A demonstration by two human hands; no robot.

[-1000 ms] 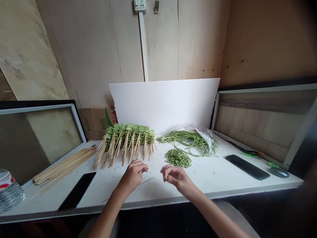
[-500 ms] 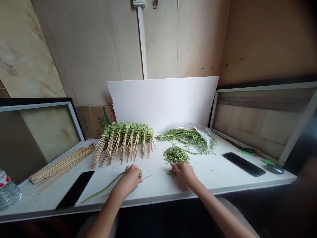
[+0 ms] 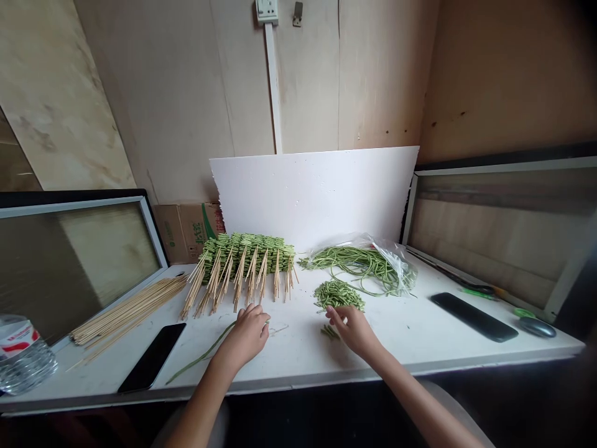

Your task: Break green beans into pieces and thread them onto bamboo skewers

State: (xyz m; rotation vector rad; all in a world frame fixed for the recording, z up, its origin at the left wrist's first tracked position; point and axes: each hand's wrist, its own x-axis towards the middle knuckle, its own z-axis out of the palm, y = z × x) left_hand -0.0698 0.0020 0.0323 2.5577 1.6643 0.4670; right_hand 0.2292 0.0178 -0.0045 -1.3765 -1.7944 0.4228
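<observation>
My left hand (image 3: 252, 330) is closed around a long green bean (image 3: 200, 358), whose tail runs left toward the table's front edge. A short end of it shows past my fingers. My right hand (image 3: 352, 328) hovers over a few cut bean pieces (image 3: 330, 332), its thumb and forefinger apart with nothing visible between them. Just behind it lies a heaped pile of short bean pieces (image 3: 339, 294). A thin, pale strand (image 3: 280, 328) lies on the table right of my left hand.
Stacked skewers of beans (image 3: 247, 252) stand at the back left, beside loose bamboo skewers (image 3: 130, 308). Long beans in a plastic bag (image 3: 368, 264) lie at the back right. Phones (image 3: 153, 358), a dark slab (image 3: 473, 317), a mouse (image 3: 537, 327) and a water bottle (image 3: 25, 354) flank the work area.
My right thumb and forefinger have parted over the small cut pieces. My left hand keeps the bean in nearly the same place. The whole view has shifted slightly.
</observation>
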